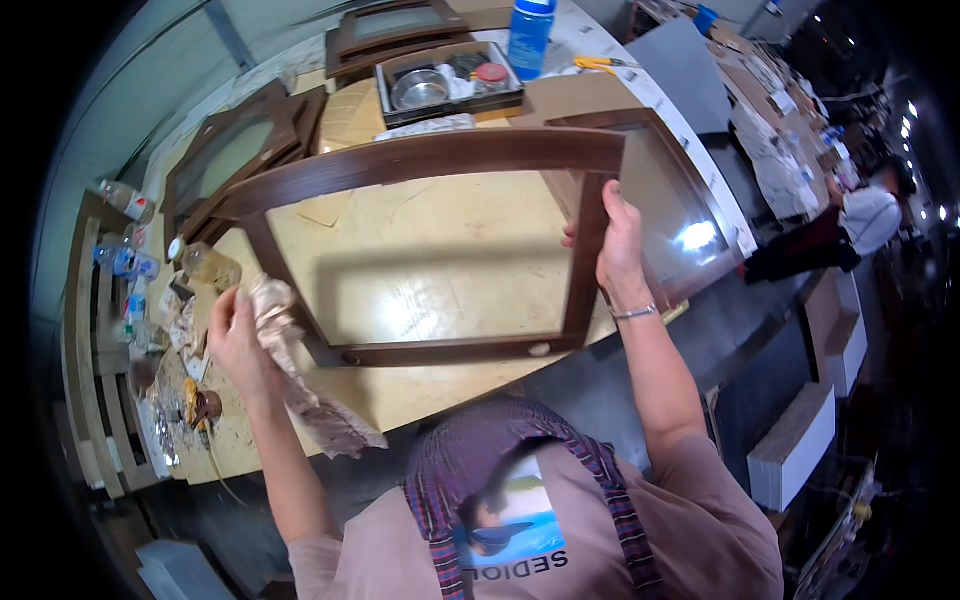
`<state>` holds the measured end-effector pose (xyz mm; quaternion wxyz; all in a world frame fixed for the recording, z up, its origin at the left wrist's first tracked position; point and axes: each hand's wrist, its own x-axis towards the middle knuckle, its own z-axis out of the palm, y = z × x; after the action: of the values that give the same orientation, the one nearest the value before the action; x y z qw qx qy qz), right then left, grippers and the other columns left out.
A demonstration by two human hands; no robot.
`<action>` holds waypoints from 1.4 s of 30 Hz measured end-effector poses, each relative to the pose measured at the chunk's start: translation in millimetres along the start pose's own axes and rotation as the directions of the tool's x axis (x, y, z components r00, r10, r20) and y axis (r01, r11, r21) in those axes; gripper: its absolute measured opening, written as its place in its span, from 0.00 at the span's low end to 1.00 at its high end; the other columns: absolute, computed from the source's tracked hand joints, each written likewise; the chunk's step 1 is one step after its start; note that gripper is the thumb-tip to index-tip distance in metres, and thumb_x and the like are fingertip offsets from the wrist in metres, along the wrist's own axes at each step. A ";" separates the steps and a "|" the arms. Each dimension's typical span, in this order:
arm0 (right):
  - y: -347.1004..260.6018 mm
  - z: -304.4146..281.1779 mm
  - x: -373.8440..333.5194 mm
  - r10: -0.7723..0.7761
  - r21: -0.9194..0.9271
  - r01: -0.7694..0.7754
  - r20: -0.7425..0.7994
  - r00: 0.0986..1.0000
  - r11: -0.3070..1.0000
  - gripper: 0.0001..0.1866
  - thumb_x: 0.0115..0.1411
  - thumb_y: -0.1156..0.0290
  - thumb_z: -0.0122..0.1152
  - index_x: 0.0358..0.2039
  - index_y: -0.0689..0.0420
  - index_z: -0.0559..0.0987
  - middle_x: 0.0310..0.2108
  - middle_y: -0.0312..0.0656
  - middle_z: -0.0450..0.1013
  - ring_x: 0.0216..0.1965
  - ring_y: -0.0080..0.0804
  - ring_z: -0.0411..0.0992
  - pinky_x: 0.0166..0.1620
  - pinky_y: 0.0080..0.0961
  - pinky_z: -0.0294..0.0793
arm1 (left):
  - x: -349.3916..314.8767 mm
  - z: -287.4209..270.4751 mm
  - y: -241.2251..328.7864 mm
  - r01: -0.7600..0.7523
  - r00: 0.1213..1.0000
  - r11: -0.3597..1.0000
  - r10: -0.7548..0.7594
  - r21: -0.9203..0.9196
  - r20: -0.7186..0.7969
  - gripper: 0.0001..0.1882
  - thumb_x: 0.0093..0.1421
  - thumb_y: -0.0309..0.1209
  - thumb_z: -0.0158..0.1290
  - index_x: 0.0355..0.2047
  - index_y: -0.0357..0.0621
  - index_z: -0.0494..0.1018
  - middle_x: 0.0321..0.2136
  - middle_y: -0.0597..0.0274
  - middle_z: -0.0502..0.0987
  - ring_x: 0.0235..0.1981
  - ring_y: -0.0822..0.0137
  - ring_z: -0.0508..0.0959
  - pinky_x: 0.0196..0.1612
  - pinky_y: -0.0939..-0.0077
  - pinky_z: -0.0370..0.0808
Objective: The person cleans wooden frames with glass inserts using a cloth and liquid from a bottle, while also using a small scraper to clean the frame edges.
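A dark brown wooden frame (420, 160) with a slightly curved top rail is tilted up over the worktable, the table showing through its middle. My right hand (618, 245) grips its right side, thumb on the near face and fingertips on the inner edge. At the frame's left side my left hand (240, 345) is closed on a crumpled, stained cloth (285, 325), which hangs down toward the table's front edge. A capped bottle of yellowish liquid (208, 264) stands just beyond that hand.
On the worktable (470, 385), a brown framed glass panel (680, 210) lies at right and more frames (225, 150) are stacked at left. Farther back are a box of jars (450, 85), a blue bottle (531, 40) and a yellow cutter (600, 63). A person (865, 220) stands at far right.
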<state>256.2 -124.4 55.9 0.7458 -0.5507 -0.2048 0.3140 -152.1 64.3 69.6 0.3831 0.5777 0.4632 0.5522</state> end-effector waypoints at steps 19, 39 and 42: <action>-7.1 10.5 -18.5 0.081 -0.091 -0.094 -0.138 0.987 0.991 0.29 0.66 0.45 0.49 0.40 0.65 0.73 0.25 0.43 0.71 0.21 0.29 0.72 0.22 0.26 0.75 | -108.9 149.0 31.7 -0.024 0.568 0.969 0.217 -0.247 0.794 0.13 0.55 0.21 0.48 0.40 0.40 0.76 0.34 0.56 0.77 0.35 0.57 0.77 0.44 0.60 0.73; -28.1 24.9 10.1 0.241 -0.043 -0.240 0.020 0.970 0.970 0.16 0.69 0.62 0.49 0.39 0.65 0.72 0.28 0.45 0.73 0.23 0.32 0.73 0.24 0.30 0.78 | -118.2 100.7 -28.4 -0.291 0.756 0.951 0.163 0.103 0.635 0.31 0.48 0.11 0.46 0.55 0.40 0.70 0.45 0.50 0.71 0.47 0.54 0.75 0.50 0.70 0.72; -34.5 35.2 17.9 0.237 -0.076 -0.234 0.030 0.971 0.969 0.17 0.68 0.62 0.50 0.40 0.67 0.72 0.28 0.46 0.73 0.24 0.34 0.74 0.25 0.32 0.79 | -115.0 109.0 -23.8 -0.255 0.777 0.961 0.141 0.103 0.613 0.32 0.49 0.11 0.45 0.57 0.41 0.69 0.45 0.52 0.71 0.46 0.58 0.75 0.49 0.73 0.72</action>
<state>254.5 -94.4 98.8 0.6789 -0.5912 -0.1637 0.4035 -42.0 -31.7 3.8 0.3956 0.8003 0.3025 0.3339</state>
